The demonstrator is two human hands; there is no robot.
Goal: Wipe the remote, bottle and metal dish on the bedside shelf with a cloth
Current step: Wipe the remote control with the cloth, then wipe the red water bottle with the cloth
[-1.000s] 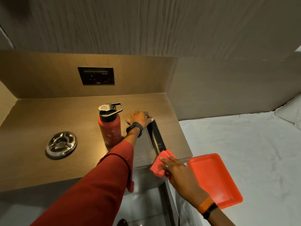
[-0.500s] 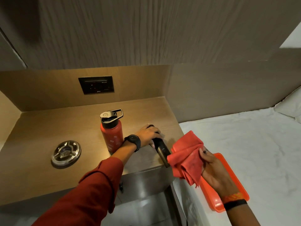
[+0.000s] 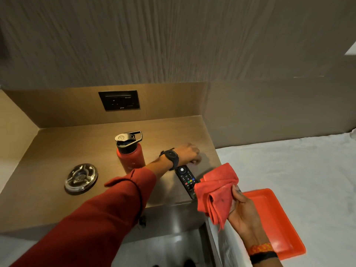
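Two hands busy: left hand (image 3: 187, 154) apparently pinning the remote (image 3: 185, 179), right hand (image 3: 241, 209) gripping the cloth (image 3: 215, 191); next, wipe the buttons.

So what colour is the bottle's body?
Red, with a black and grey lid; the bottle shows in the head view.

Red sleeve (image 3: 92, 218), black wristwatch (image 3: 172, 156), finger ring (image 3: 238, 190), orange and black wristbands (image 3: 262, 251).

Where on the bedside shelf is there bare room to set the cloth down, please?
The shelf is bare along the back wall, behind the metal dish and bottle, and along the front edge left of the sleeve. The right front corner is crowded: remote, left hand, and the cloth in the right hand.
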